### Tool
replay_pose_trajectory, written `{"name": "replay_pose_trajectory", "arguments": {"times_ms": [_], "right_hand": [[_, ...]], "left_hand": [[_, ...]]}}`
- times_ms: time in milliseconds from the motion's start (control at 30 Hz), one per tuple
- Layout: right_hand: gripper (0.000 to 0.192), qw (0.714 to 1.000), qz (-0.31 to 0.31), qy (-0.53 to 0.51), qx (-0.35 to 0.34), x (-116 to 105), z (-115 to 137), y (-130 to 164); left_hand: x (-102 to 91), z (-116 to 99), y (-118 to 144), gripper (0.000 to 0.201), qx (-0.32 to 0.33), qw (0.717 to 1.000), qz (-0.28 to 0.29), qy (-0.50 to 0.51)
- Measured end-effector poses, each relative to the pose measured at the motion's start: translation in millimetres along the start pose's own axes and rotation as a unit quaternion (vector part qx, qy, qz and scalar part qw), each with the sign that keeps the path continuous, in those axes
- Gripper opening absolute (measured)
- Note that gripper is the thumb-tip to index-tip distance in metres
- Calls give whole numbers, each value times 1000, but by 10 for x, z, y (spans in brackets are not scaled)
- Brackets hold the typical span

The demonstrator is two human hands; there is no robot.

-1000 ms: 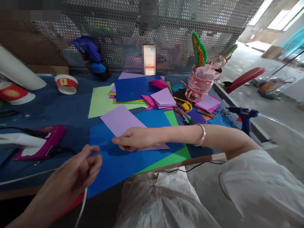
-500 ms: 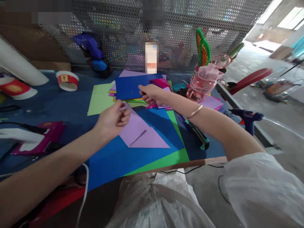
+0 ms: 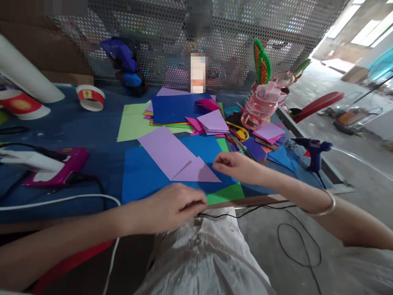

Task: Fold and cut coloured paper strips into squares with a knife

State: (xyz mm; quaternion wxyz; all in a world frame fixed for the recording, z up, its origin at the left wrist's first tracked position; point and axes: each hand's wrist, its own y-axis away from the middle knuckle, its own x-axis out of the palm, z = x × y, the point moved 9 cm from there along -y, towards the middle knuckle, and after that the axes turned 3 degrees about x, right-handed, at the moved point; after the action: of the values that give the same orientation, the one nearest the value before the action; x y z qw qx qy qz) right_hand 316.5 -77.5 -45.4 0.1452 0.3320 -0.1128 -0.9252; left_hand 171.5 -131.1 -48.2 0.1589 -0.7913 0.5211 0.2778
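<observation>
A light purple sheet of paper (image 3: 167, 149), its lower right part folded into a pointed flap, lies on a large blue sheet (image 3: 138, 174). Under that, a green sheet (image 3: 225, 194) sticks out at the right. My left hand (image 3: 179, 205) hovers palm down over the table's front edge, below the purple paper, fingers curled together and nothing visible in them. My right hand (image 3: 231, 164) is just right of the paper's pointed corner, its fingers bent in toward the thumb, with no object showing. Neither hand visibly grips the purple paper.
Behind are a dark blue paper stack (image 3: 176, 108), folded purple squares (image 3: 213, 122) and yellow-handled scissors (image 3: 241, 132). A pink bottle (image 3: 260, 106) and glue gun (image 3: 315, 153) stand right. Left are a paper cup (image 3: 91, 98), a magenta box (image 3: 75, 164) and a white cable (image 3: 76, 199).
My left hand has dropped from the purple paper's left side to the front edge. My right hand has drawn back from the paper stack toward me. The green-trimmed tool is no longer visible.
</observation>
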Motion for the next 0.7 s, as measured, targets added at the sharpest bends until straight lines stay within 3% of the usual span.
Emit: {"name": "replay_pose_trajectory", "arguments": {"times_ms": [67,133,233,367,467,633,700], "right_hand": [[3,993,-28,87,-81,128,103,98],[14,974,-82,153,-146,190,180,152],[31,942,-146,219,-211,246,234,165],[45,912,-174,289,-234,296,231,141],[46,877,-200,348,-265,352,297,227],[33,788,-179,400,-432,756,458,516],[32,769,-179,398,-468,870,468,573]], "left_hand": [[34,3,173,26,14,998,14,-55],[-19,33,300,26,21,995,-11,-99],[-205,69,427,32,36,976,-95,-192],[-387,32,536,38,69,922,-200,-324],[-295,13,542,41,93,890,-199,-399],[-39,54,513,48,124,858,-175,-466],[0,54,510,47,140,849,-182,-475]]}}
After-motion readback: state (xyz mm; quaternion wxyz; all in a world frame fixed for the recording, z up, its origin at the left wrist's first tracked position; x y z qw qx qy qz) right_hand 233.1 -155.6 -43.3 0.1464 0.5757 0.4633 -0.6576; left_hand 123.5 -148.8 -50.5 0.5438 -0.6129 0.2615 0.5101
